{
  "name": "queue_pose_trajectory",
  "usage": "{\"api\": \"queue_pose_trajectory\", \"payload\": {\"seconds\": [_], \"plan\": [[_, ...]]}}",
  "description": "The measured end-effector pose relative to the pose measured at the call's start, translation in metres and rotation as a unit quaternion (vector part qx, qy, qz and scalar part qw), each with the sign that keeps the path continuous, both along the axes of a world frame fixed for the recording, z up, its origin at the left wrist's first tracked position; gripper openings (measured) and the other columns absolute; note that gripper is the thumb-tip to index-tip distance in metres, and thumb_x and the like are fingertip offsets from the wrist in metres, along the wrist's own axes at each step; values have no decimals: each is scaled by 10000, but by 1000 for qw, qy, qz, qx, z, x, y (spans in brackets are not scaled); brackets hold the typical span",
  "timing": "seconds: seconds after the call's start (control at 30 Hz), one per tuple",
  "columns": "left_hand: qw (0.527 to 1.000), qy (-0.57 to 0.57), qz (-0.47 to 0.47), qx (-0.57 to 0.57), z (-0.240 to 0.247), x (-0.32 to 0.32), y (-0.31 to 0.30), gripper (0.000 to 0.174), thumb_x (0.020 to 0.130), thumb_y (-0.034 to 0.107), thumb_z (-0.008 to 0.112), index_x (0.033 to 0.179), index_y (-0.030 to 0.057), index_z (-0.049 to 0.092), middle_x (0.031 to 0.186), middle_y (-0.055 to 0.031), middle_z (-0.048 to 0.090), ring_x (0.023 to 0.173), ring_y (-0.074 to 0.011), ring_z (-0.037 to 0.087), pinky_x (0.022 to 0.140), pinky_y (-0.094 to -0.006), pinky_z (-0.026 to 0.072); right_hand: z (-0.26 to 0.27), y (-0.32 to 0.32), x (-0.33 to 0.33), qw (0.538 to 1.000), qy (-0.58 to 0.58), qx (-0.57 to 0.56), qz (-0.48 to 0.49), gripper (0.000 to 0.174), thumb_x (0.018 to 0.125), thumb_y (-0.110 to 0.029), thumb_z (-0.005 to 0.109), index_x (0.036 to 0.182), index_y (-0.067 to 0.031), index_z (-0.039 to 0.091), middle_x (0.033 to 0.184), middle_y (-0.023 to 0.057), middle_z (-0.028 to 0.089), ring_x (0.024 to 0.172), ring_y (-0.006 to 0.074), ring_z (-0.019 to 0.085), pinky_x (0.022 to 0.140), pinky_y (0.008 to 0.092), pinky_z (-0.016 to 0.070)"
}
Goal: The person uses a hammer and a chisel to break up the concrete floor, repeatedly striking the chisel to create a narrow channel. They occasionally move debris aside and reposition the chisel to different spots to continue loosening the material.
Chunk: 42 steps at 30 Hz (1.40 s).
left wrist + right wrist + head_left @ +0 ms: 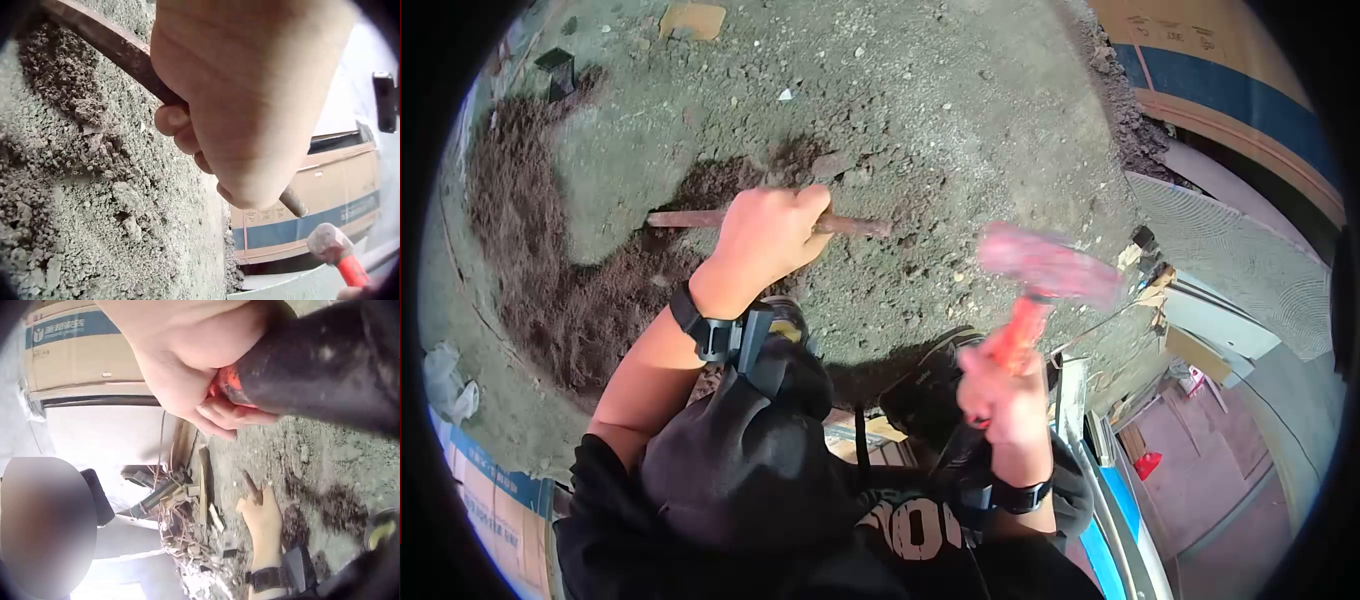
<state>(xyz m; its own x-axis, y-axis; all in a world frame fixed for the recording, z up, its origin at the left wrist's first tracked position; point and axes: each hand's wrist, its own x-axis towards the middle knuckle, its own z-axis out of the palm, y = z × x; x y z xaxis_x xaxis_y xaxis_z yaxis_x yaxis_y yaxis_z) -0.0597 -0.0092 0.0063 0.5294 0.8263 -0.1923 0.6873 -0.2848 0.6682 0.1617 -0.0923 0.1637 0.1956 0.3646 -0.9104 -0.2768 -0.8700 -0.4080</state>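
Note:
My left hand [770, 235] grips a rusty steel chisel [685, 218] around its middle. The chisel lies at a low slant over the rough ground, its far end at the edge of dark loosened soil [615, 290]. In the left wrist view its blunt end [295, 203] sticks out past the heel of the hand. My right hand [1005, 395] holds a club hammer [1050, 262] by its red and black handle. The blurred hammer head is raised to the right of the chisel's blunt end, apart from it. In the right wrist view the black handle end [306, 362] fills the upper right.
Grey gritty ground [880, 110] spreads around the hands. A large cardboard box [1210, 60] stands at the upper right, with boards [1220, 310] below it. A small black object [557, 72] is at the upper left. My shoe [925, 385] is close below the work.

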Motion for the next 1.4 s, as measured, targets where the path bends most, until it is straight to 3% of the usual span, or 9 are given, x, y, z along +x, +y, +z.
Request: {"api": "queue_pose_trajectory", "payload": {"seconds": [0.1, 0.3, 0.53, 0.73, 0.9, 0.93, 1.03, 1.23, 1.4], "plan": [[1000, 10, 1, 22, -4, -1, 1, 182, 641, 148, 662, 773, 88, 552, 567, -101, 560, 531, -299, 577, 489, -390, 459, -14, 4, -16, 985, 60, 48, -152, 176, 804, 1, 575, 702, -69, 450, 457, -16, 375, 339, 71, 342, 332, 243, 259], [1000, 1, 1, -8, 1, -2, 2, 188, 621, 171, 663, 746, 89, 549, 569, -99, 559, 537, -295, 581, 483, -394, 456, -17, 14, -21, 992, 21, -65, 104, 175, 794, -17, 593, 755, -85, 436, 457, -26, 349, 331, 79, 325, 319, 238, 213], [1000, -16, 9, -2, 1, -3, 3, 210, 688, 252, 635, 714, 60, 553, 490, -92, 541, 471, -287, 581, 427, -396, 457, -28, 6, -16, 994, 23, 55, -91, 118, 827, -33, 523, 801, -126, 455, 463, -54, 279, 320, 77, 252, 314, 235, 213], [1000, -1, 18, 5, -3, -3, 0, 237, 628, 239, 676, 682, 89, 499, 507, -57, 527, 462, -270, 558, 406, -381, 428, -21, 7, -7, 998, -4, -34, 56, 132, 808, 0, 520, 812, -101, 436, 474, -56, 291, 331, 60, 257, 321, 223, 212], [1000, -8, 5, 10, -2, -6, 3, 281, 619, 256, 694, 681, 81, 483, 490, -60, 514, 456, -266, 554, 400, -381, 421, -29, 4, -6, 990, 76, 32, -113, 141, 822, 27, 490, 789, -85, 410, 445, -9, 305, 312, 95, 297, 307, 256, 256], [1000, -10, 2, 7, -2, -6, 3, 291, 620, 261, 697, 677, 76, 479, 485, -57, 511, 454, -264, 553, 396, -381, 419, -28, 6, -21, 996, 87, 1, 6, 152, 811, 36, 511, 777, -72, 409, 443, 1, 326, 314, 104, 318, 313, 251, 262], [1000, -9, 12, -9, 0, -6, 4, 293, 622, 261, 695, 676, 72, 477, 474, -56, 504, 446, -262, 550, 390, -379, 416, -25, 9, -19, 996, 75, -33, 36, 159, 770, 72, 545, 767, -30, 424, 451, 12, 346, 306, 109, 318, 317, 247, 273], [999, -20, 26, 7, -3, -8, 3, 283, 619, 254, 693, 690, 69, 490, 462, -54, 494, 433, -257, 547, 384, -379, 413, -31, 8, 19, 994, 71, 71, -53, 120, 841, 12, 421, 795, -94, 390, 436, -17, 286, 295, 108, 277, 298, 265, 254], [1000, -14, 9, -2, -2, -8, 8, 262, 611, 235, 687, 693, 80, 492, 482, -60, 507, 451, -263, 556, 393, -381, 418, -31, 3, -26, 987, 143, -60, -33, 149, 825, 15, 497, 783, -98, 410, 426, -16, 292, 301, 108, 288, 306, 269, 258]]}}
